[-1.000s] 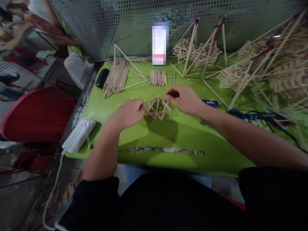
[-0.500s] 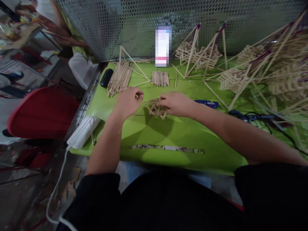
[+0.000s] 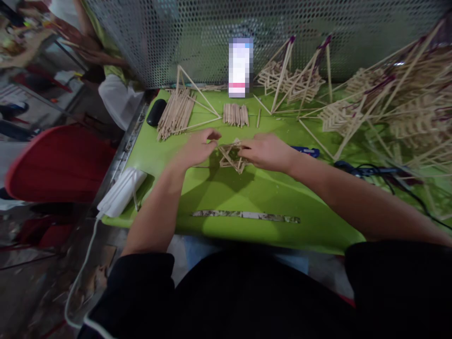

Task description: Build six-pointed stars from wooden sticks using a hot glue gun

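Observation:
A small star-shaped frame of thin wooden sticks (image 3: 232, 162) sits on the green table between my hands. My right hand (image 3: 268, 151) is closed at the frame's right side, its fingertips pinching the sticks there. My left hand (image 3: 200, 148) hovers at the left side of the frame with thumb and forefinger curved and a gap between them; I see nothing held in it. Behind the hands lies a short row of cut sticks (image 3: 236, 115), with a single stick (image 3: 258, 118) beside it. A blue tool (image 3: 306, 151) rests partly hidden behind my right wrist.
Longer sticks (image 3: 176, 114) and a black case (image 3: 156, 112) lie at the back left. Finished-looking stick structures (image 3: 341, 115) crowd the right. A phone-like screen (image 3: 240, 68) leans on the mesh panel. A patterned strip (image 3: 247, 215), a white power strip (image 3: 122, 192) and a red chair (image 3: 60, 162) are nearer.
My left hand has moved right, closer to the stick frame, and its thumb and forefinger have parted. My right hand has shifted slightly right, still at the frame, which has turned a little.

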Motion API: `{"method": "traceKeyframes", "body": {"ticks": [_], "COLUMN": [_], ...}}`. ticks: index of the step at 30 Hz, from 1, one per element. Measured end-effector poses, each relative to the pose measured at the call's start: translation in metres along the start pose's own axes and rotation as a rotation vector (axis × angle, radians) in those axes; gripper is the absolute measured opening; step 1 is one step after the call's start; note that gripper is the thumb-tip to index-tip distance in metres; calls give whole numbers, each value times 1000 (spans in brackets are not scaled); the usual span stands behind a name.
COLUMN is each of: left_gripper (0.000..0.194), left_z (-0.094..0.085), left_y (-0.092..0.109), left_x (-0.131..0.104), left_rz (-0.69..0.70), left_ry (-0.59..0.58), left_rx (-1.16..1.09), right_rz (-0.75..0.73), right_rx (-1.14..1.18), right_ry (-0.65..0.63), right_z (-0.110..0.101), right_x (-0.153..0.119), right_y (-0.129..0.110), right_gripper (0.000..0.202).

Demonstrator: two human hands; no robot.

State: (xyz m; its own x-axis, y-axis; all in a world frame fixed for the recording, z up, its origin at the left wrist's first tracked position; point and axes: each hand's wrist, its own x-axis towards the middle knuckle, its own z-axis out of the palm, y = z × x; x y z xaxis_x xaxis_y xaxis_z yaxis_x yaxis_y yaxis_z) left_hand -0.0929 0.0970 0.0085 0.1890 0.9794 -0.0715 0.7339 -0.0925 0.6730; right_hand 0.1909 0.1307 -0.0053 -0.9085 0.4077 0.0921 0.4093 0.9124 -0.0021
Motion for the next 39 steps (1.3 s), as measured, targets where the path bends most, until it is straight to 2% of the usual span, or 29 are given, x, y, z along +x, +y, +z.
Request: {"method": "traceKeyframes", "body": {"ticks": [2, 6, 8, 11, 14, 17, 22, 25, 28, 30, 33, 35, 39], "left_gripper": [53, 104, 126, 141, 141, 141, 129, 126, 126, 123, 118, 117, 114], "left_z": [-1, -4, -4, -1, 6, 12, 14, 11, 9, 9, 12, 14, 18], "left_y": [1, -4, -6, -6, -2, -1, -3, -2, 5, 11, 20, 23, 22], "left_x": [-2, -6, -6, -5, -4, -2, -1, -3, -9, -13, -18, -20, -19], "left_rz": [46, 143, 159, 133, 121, 136, 134, 155, 201, 244, 306, 322, 333], "left_ry": [-87, -274, -322, -340, -310, -281, -256, -212, -163, -137, -94, -74, -96], "left_rx": [-24, -32, -29, -34, -31, -58, -112, -144, -182, -216, -255, -258, -251], "right_rz": [13, 27, 39, 105, 212, 259, 347, 496, 658, 677, 598, 596, 730], "right_rx": [-40, -82, -56, 42, 166, 208, 280, 471, 764, 977, 1223, 1293, 1256], "right_ry": [-1, -16, -10, 60, 126, 148, 221, 341, 418, 410, 388, 361, 385], "right_z": [-1, -5, -7, -12, -15, -15, -10, -3, 6, 11, 15, 16, 20], "right_x": [-5, -12, -18, -37, -65, -93, -119, -123, -119, -113, -103, -99, -102], "right_y": [0, 0, 0, 0, -2, -6, -10, -14, -18, -20, -24, -26, -27], "right_gripper": [31, 34, 37, 35, 35, 37, 32, 27, 30, 41, 57, 63, 60]}}
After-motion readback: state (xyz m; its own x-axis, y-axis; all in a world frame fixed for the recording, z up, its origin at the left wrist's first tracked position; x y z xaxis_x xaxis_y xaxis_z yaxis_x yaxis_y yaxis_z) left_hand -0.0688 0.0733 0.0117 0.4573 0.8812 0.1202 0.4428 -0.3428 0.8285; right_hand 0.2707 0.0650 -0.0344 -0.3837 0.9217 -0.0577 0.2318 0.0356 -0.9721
